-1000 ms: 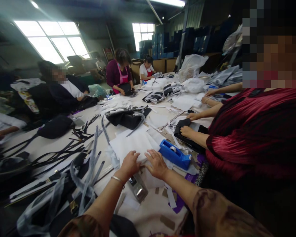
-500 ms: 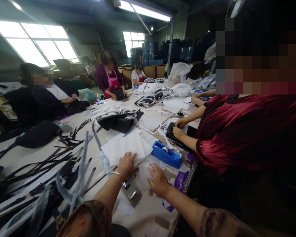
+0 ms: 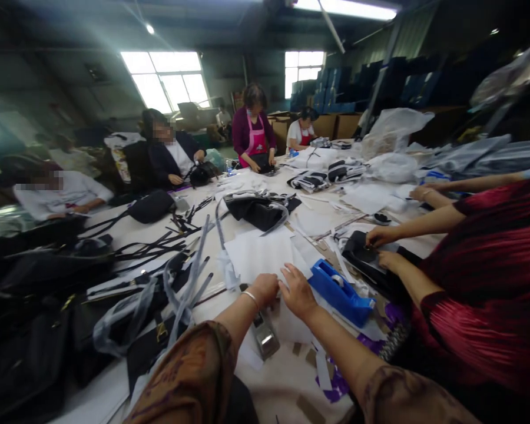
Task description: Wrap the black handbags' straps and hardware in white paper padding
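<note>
A stack of white sheets [image 3: 257, 254] lies on the table in front of me. My left hand [image 3: 265, 290], with a bangle at the wrist, is at the lower edge of the stack with its fingers curled together. What they pinch, if anything, is hidden. Close beside it, my right hand [image 3: 299, 294] reaches over the sheets' right corner, fingers bent and apart, thumb towards the left hand. Under my left wrist sits a grey metal tape dispenser [image 3: 265, 337]. Right of my right hand stands a blue tape dispenser [image 3: 342, 294].
A black bag [image 3: 258, 212] with wrapped straps lies beyond the sheets. Black straps and bags [image 3: 154, 306] crowd the left side. At the right, a co-worker's hands [image 3: 386, 247] handle a black item. Purple plastic [image 3: 335, 380] hangs at the table's near right edge.
My view has swung left, so the scene sits further right. My hands have come together at the sheets' lower edge. The left fingers, earlier spread on the sheets, are now curled.
</note>
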`<state>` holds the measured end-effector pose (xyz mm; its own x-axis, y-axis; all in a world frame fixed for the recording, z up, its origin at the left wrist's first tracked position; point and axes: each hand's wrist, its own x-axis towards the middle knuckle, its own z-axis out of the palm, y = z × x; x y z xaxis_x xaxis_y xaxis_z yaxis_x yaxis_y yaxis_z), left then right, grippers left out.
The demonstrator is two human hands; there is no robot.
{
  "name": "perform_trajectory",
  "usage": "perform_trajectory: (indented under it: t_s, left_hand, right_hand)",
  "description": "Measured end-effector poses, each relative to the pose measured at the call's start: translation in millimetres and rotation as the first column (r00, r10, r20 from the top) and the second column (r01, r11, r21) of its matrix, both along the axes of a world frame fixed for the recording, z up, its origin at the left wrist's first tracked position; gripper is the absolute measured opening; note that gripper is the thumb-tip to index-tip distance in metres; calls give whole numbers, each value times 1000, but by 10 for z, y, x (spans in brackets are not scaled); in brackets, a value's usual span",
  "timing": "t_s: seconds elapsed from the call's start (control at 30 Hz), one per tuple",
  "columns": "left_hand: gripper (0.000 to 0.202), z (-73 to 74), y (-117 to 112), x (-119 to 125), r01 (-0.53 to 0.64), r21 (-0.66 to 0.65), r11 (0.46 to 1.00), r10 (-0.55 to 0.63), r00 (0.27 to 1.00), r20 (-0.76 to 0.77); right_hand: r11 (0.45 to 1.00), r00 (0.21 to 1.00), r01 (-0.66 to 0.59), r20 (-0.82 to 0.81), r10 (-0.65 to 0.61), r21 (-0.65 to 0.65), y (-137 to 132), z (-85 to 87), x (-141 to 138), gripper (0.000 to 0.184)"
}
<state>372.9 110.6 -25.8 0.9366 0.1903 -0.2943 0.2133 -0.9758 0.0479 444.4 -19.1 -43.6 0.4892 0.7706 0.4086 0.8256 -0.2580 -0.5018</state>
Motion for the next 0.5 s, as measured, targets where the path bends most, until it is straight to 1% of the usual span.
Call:
perform_trajectory:
  t_s: [0.07, 0.13, 0.17, 0.23, 0.27, 0.3, 0.33, 0.37, 0.4, 0.43, 0.47, 0.5]
  left_hand:
    - [22, 23, -3, -58, 16, -28, 999, -16, 1000, -12]
    - [23, 80, -4, -163, 43, -49, 998, -45, 999, -24]
    - [23, 120, -3, -232, 63, -60, 996, -65, 998, -22]
    - [22, 206, 18, -387, 84, -99, 992, -81, 996, 28]
    - [23, 249, 50, -460, 70, -129, 989, -60, 995, 79]
    - [24, 289, 103, -521, 29, -166, 986, -5, 989, 145]
    - [25, 327, 182, -567, -38, -211, 977, 84, 973, 216]
    - [25, 362, 287, -593, -127, -266, 956, 202, 939, 278]
    - [25, 393, 419, -601, -237, -336, 911, 347, 883, 317]
    - [24, 421, 573, -593, -351, -414, 840, 497, 802, 330]
    - [22, 443, 744, -573, -449, -486, 750, 631, 707, 321]
    - [19, 458, 926, -547, -530, -551, 645, 743, 603, 290]
  right_hand:
    - [998, 999, -24, -29, 22, -59, 307, -18, 117, 46]
    - [978, 998, -50, -57, 39, -205, 530, -114, 212, 49]
    - [951, 996, -72, -67, 54, -301, 597, -187, 247, 49]
    - [876, 992, -122, -80, 95, -466, 652, -358, 288, 51]
    - [848, 990, -139, -77, 116, -512, 651, -443, 291, 52]
    - [838, 990, -141, -63, 127, -527, 642, -518, 284, 54]
    - [847, 992, -126, -40, 123, -517, 629, -580, 270, 54]
    - [866, 994, -99, -14, 106, -490, 618, -626, 254, 54]
    - [884, 996, -70, 12, 85, -462, 609, -656, 237, 52]
    - [900, 997, -45, 31, 65, -435, 604, -673, 224, 50]
    - [911, 998, -25, 42, 46, -411, 603, -680, 215, 47]
    - [920, 998, -9, 49, 31, -393, 605, -683, 212, 46]
